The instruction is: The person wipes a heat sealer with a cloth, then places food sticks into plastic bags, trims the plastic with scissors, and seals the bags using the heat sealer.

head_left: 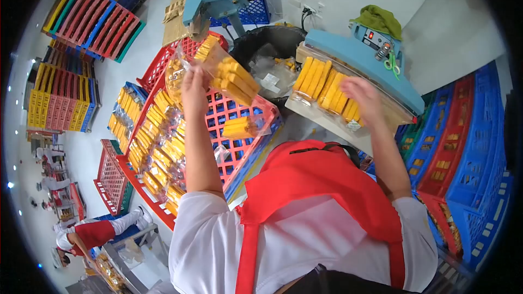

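My left hand (pixel 194 80) is closed on the gathered end of a clear bag (pixel 231 76) of yellow sticks, held over the red crate (pixel 239 155). Many similar bags (pixel 163 147) lie in that crate, with one small bag (pixel 238 128) apart from them at its right side. My right hand (pixel 362 98) is at the right end of another clear bag (pixel 318 84) of yellow sticks, which rests on the ledge of the blue sealing machine (pixel 354 71). Its fingers are partly smeared, and whether they grip the bag is unclear.
A black bin (pixel 261 41) with plastic scraps stands between the sealer and a second blue machine (pixel 218 2). Green scissors (pixel 391 64) and a green cloth (pixel 378 20) lie on the sealer. Crates are stacked at right (pixel 452 147) and far left. Co-workers (pixel 98 234) are at lower left.
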Available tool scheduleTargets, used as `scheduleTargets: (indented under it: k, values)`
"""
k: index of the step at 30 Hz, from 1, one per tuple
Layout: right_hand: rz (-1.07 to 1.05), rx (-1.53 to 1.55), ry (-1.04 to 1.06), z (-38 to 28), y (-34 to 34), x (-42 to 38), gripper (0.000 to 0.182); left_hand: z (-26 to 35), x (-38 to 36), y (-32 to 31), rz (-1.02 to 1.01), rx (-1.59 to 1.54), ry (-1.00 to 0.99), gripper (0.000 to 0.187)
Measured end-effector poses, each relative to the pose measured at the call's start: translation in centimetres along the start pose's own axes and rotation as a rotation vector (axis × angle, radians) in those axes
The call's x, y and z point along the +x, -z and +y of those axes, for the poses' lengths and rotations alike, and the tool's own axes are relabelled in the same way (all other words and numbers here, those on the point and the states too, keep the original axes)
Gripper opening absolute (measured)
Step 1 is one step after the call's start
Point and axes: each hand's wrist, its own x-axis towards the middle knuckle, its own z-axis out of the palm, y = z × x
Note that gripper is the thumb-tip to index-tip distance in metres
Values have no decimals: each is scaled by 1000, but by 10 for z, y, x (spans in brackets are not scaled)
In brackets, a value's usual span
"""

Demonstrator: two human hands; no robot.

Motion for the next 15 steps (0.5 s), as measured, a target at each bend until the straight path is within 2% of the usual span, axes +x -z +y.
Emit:
scheduleTargets:
  k: [1, 3, 4, 5, 6, 7, 8, 9, 10, 11, 13, 14, 15]
  values:
    - [-73, 171, -93, 2, -16, 9, 32, 16, 6, -5, -116, -128, 35, 12]
    - [-267, 560, -336, 13, -46, 25, 39, 38, 4, -51, -93, -190, 37, 13]
    - [-391, 777, -488, 15, -56, 30, 43, 39, 9, -66, -206, -334, 59, 15]
    - [-383, 778, -471, 9, -64, 28, 43, 39, 10, -81, -320, -477, 84, 17]
    - [-558, 972, -476, 4, -71, 24, 46, 40, 6, -99, -335, -479, 77, 17]
    - [-741, 1159, -478, 0, -73, 23, 49, 41, -3, -118, -310, -556, 74, 27]
    - [-743, 1154, -465, -1, -68, 26, 49, 41, -12, -134, -283, -634, 70, 41]
    - [-744, 1197, -339, -1, -63, 29, 48, 41, -20, -146, -253, -711, 66, 56]
    - [-746, 1236, -213, -8, -62, 32, 47, 34, -25, -150, -189, -657, -2, 68]
    - [-756, 1230, -204, -16, -60, 31, 47, 28, -35, -155, -194, -659, -14, 68]
    - [-147, 616, 208, -52, -63, 18, 39, 20, -52, -169, -316, -888, -57, 64]
    - [-24, 109, 600, -49, -58, 22, 37, 16, -55, -179, -325, -754, -55, 63]
    - [-29, 110, 596, -51, -58, 19, 37, 13, -59, -185, -330, -620, -47, 62]
